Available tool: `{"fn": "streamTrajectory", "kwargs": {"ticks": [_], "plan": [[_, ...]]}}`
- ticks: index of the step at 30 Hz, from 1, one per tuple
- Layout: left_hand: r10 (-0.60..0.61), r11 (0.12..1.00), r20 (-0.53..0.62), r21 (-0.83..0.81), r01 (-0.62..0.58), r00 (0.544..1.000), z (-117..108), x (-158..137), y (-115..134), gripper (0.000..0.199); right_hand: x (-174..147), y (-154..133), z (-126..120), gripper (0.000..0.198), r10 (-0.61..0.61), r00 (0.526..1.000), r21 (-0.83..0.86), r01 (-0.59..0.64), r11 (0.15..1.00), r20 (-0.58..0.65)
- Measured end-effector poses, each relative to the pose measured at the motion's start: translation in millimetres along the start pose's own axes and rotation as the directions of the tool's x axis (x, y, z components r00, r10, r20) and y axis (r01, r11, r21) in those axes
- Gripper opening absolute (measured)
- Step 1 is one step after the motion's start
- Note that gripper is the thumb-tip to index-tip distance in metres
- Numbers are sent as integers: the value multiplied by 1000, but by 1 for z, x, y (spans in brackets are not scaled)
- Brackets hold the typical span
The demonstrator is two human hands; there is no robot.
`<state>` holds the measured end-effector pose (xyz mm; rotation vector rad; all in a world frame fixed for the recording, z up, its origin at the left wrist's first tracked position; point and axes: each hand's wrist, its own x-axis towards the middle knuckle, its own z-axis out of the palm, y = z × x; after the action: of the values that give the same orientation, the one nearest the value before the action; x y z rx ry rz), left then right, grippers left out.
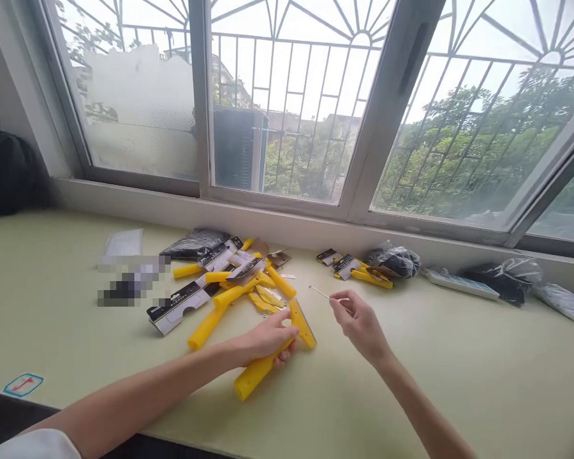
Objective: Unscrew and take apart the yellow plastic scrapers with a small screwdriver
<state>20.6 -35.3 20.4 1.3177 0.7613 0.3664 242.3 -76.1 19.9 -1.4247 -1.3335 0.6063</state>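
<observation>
My left hand (270, 335) is closed around the neck of a yellow scraper (258, 377), whose wide head points away from me and has a grey edge along its right side. Pinched in my right hand (360, 324) is a thin metal rod (319, 292) with a small tip, pointing left toward the scraper head but apart from it. Whether the tip carries a screw is too small to tell. Just beyond my left hand lie several yellow scraper handles (206, 326), loose yellow heads (264, 302) with small screws, and black-and-white cardboard cards (179, 307).
Along the window sill lie a black plastic-wrapped bag (196, 242), packaged yellow scrapers (370, 276), another wrapped black bundle (395, 260), and a flat white box (462, 283). A marked label (23, 385) sits at the table's front left edge. A dark bag (9, 172) stands far left.
</observation>
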Motion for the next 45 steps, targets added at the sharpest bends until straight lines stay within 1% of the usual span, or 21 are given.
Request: {"fn": "streamTrajectory", "kwargs": {"ticks": [2, 4, 6, 8, 11, 15, 25, 29, 35, 37, 40, 42, 44, 45], "plan": [[8, 1000, -21, -18, -8, 1000, -5, -8, -2, 64, 6, -6, -2, 45, -7, 1000, 111, 5, 994, 13], [24, 1000, -81, -10, -25, 996, -8, -13, -4, 80, 8, -10, 5, 48, -19, 999, 216, 24, 976, -27], [41, 999, -145, 9, -40, 989, -8, -13, -6, 86, 3, -10, 14, 47, -42, 998, 217, 53, 975, -55], [72, 997, -183, 23, -69, 981, -8, -11, -9, 86, -5, -8, 23, 46, -78, 996, 137, 84, 987, -47], [127, 992, -208, 32, -123, 970, -6, -7, -15, 85, -15, -6, 28, 45, -125, 991, 27, 127, 992, -51], [141, 990, -216, 38, -136, 966, -5, -6, -19, 85, -18, -7, 29, 48, -138, 990, -45, 137, 990, -41], [156, 988, -214, 36, -152, 964, -6, -7, -21, 87, -17, -5, 31, 45, -147, 989, -45, 145, 988, -31], [140, 990, -214, 36, -135, 967, -6, -8, -20, 87, -18, -8, 32, 46, -163, 986, -65, 160, 985, -47], [151, 989, -216, 33, -147, 965, -6, -6, -23, 87, -18, -10, 34, 49, -156, 987, -78, 152, 985, -38], [160, 987, -225, 43, -154, 961, -6, -6, -23, 85, -17, -10, 33, 50, -133, 990, -113, 128, 985, -37], [173, 984, -250, 94, -154, 953, -7, -7, -21, 81, -15, -10, 30, 54, -49, 998, -220, 40, 975, -35], [179, 979, -267, 142, -145, 947, -8, -8, -19, 78, -14, -9, 28, 59, 8, 1000, -259, -11, 966, -15], [191, 971, -284, 193, -139, 940, -9, -8, -19, 76, -14, -9, 26, 59, 19, 1000, -247, -14, 969, 20], [199, 967, -292, 214, -139, 936, -9, -7, -18, 76, -14, -8, 25, 57, -1, 999, -238, 9, 971, 34]]}}
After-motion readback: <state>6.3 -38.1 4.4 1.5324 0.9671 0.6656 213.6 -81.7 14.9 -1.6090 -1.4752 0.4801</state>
